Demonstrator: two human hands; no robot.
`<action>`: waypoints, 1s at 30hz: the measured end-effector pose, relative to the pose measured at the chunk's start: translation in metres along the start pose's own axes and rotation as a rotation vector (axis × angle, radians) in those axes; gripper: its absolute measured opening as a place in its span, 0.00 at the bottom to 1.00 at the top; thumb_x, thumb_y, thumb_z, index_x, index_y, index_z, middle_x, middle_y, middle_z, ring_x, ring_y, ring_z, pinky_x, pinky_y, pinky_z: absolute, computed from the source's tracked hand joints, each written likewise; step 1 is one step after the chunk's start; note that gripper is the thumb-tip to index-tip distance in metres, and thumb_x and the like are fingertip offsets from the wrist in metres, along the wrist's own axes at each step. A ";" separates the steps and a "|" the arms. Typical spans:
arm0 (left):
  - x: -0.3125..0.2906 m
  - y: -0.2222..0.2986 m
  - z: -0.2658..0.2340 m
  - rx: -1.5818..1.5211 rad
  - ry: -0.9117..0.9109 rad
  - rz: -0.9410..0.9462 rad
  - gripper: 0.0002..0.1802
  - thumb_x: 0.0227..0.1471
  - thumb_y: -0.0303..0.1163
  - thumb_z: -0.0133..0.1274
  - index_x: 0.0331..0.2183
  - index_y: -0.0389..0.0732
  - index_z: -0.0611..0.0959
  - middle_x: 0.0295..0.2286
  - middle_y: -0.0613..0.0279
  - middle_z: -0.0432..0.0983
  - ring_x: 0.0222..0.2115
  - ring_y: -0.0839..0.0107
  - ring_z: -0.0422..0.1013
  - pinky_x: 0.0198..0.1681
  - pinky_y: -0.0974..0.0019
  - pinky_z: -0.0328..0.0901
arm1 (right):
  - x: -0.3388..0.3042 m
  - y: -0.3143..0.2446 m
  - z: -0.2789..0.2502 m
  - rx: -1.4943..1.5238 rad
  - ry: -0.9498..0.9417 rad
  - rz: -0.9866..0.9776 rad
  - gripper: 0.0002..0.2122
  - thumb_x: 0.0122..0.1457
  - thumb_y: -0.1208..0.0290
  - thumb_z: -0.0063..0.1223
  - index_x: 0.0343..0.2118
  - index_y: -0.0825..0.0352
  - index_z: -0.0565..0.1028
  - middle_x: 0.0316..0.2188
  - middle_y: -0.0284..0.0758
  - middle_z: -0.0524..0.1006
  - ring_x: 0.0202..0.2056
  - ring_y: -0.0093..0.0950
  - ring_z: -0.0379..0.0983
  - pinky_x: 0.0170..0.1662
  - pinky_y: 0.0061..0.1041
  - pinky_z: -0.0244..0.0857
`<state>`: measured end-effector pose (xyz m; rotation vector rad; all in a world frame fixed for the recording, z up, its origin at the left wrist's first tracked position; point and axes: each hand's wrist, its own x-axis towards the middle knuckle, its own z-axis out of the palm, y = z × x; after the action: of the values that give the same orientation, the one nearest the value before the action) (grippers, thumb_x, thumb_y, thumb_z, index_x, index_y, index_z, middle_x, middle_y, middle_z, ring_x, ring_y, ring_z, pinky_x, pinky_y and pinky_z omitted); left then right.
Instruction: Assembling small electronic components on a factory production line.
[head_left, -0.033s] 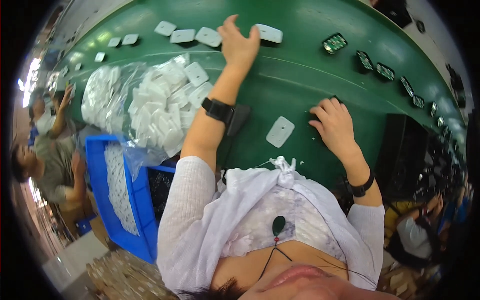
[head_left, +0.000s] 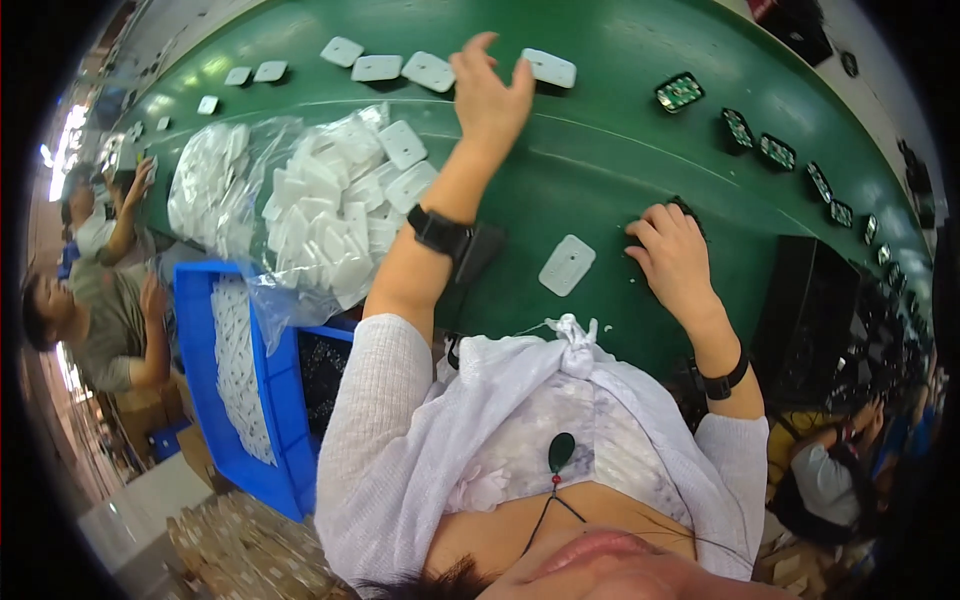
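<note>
My left hand [head_left: 490,90] stretches far out over the green conveyor belt [head_left: 620,160], fingers spread, fingertips at the edge of a white rectangular plate [head_left: 548,68]. More white plates [head_left: 428,70] lie in a row to its left. My right hand [head_left: 672,255] rests on the belt nearer to me, fingers curled over a small dark part [head_left: 690,208] that is mostly hidden. A single white plate [head_left: 567,265] lies between my arms. A clear bag heaped with white plates [head_left: 330,210] sits beside my left forearm.
Several dark parts with green insides [head_left: 680,92] run along the belt to the right. A blue crate [head_left: 230,400] holding white pieces stands at my lower left. Other people [head_left: 100,310] work at the left, and another person [head_left: 830,480] is at the lower right.
</note>
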<state>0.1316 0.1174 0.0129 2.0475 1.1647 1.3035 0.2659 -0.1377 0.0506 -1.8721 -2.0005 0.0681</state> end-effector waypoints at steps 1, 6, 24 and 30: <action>-0.013 0.019 -0.021 0.008 -0.073 0.042 0.25 0.46 0.36 0.58 0.46 0.40 0.71 0.36 0.52 0.65 0.32 0.58 0.67 0.35 0.60 0.65 | -0.005 0.001 0.003 -0.019 -0.035 0.030 0.09 0.45 0.74 0.60 0.29 0.65 0.73 0.30 0.34 0.69 0.35 0.35 0.67 0.37 0.31 0.61; -0.059 0.025 -0.088 0.248 -0.276 0.185 0.16 0.48 0.37 0.59 0.39 0.42 0.78 0.34 0.56 0.69 0.35 0.59 0.69 0.36 0.59 0.66 | -0.006 0.005 0.013 -0.031 -0.021 0.005 0.07 0.45 0.76 0.59 0.27 0.65 0.72 0.28 0.34 0.68 0.34 0.35 0.66 0.37 0.32 0.60; -0.038 -0.028 -0.147 0.843 -0.119 0.455 0.10 0.49 0.36 0.57 0.34 0.43 0.83 0.31 0.59 0.76 0.35 0.60 0.71 0.37 0.59 0.66 | -0.002 0.009 0.027 0.030 0.092 0.000 0.04 0.49 0.78 0.55 0.27 0.66 0.71 0.27 0.35 0.69 0.34 0.35 0.67 0.39 0.32 0.61; -0.089 0.055 -0.130 -0.198 -0.397 -0.206 0.07 0.55 0.27 0.53 0.37 0.39 0.82 0.23 0.62 0.73 0.17 0.76 0.70 0.19 0.72 0.62 | -0.001 0.015 0.022 0.006 0.111 0.014 0.04 0.51 0.78 0.55 0.30 0.68 0.72 0.28 0.35 0.70 0.32 0.33 0.69 0.36 0.29 0.63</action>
<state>0.0216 0.0039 0.0665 1.8733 0.9893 0.8291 0.2728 -0.1317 0.0259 -1.8447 -1.9106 -0.0252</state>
